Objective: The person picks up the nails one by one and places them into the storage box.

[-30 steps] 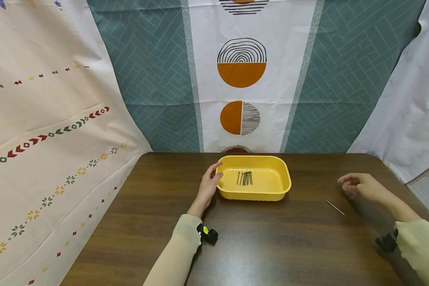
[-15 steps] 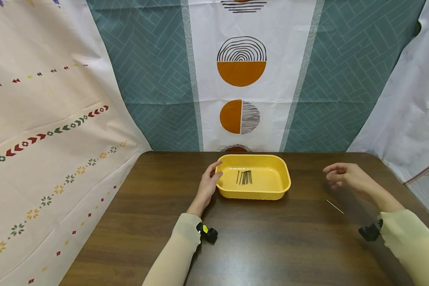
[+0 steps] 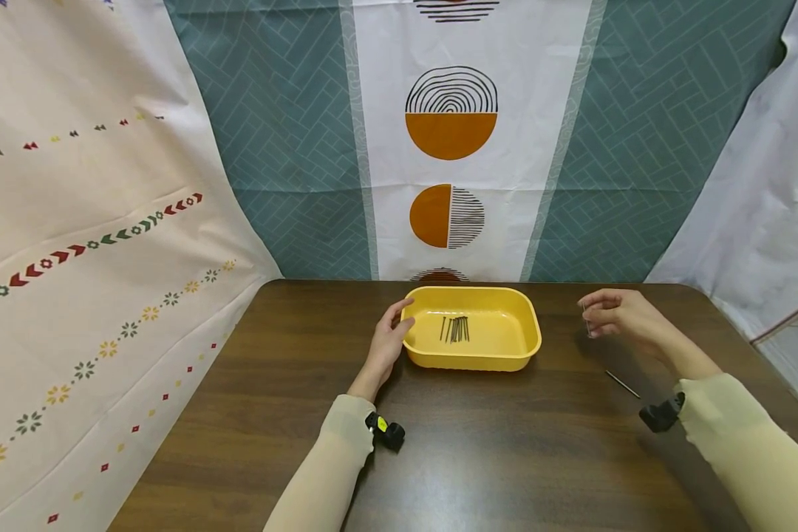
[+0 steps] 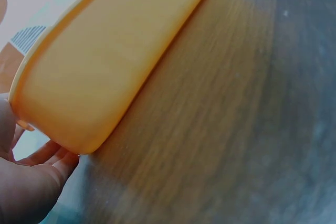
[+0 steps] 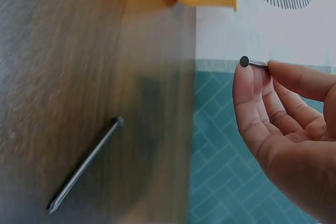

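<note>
In the head view, my left hand (image 3: 387, 341) holds the left end of a yellow plastic tray (image 3: 468, 363). The left wrist view shows its fingers (image 4: 65, 163) against the tray's outer wall, with the thumb at the rim. Several dark nails (image 3: 457, 329) lie side by side in the tray. To the right of it, my right hand (image 3: 628, 319) is raised above the table and pinches a nail (image 5: 253, 63) between thumb and fingers, its flat head showing. Below that hand a single nail (image 3: 622, 384) lies on the tabletop, also seen in the right wrist view.
The brown wooden table (image 3: 492, 458) ends just behind the tray. A patterned curtain (image 3: 448, 170) hangs behind it, and pale cloths hang at both sides.
My right hand has moved left toward the tray and farther back, carrying the pinched nail. The left hand, the tray and the nail on the table stay put.
</note>
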Tool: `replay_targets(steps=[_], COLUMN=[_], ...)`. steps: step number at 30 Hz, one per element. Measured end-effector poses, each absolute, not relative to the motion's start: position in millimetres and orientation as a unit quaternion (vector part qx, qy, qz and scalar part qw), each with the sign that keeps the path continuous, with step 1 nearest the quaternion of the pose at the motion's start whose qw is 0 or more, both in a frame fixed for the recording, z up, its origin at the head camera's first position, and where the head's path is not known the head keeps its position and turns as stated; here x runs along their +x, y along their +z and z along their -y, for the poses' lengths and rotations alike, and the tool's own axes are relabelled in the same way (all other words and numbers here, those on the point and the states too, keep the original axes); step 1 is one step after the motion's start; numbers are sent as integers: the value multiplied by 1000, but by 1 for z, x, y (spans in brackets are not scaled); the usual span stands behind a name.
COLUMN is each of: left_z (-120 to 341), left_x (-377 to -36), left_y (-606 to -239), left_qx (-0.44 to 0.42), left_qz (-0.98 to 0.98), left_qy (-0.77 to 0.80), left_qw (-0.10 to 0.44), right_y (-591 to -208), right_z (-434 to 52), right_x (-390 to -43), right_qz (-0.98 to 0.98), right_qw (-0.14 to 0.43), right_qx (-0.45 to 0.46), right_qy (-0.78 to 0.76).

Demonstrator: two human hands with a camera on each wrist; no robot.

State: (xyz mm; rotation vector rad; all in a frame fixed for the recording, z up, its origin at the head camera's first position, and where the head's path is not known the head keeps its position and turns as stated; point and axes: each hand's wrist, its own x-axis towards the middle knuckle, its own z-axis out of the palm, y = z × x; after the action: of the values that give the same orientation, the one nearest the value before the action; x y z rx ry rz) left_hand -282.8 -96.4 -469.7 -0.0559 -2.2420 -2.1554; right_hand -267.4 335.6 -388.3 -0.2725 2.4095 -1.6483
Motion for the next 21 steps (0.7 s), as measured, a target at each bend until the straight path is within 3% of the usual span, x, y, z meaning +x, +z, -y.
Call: replay_targets(steps=[21], left_z=[99], left_x=[-280], left_y=[-468], left_qx=[-27], left_qz=[722], left_qy=[-691], left_qw=[15], right_y=[-373], right_z=[-289], right_x=[-279], right_qz=[-808], right_qw=[117], right_qx=[-98], right_qy=[-569])
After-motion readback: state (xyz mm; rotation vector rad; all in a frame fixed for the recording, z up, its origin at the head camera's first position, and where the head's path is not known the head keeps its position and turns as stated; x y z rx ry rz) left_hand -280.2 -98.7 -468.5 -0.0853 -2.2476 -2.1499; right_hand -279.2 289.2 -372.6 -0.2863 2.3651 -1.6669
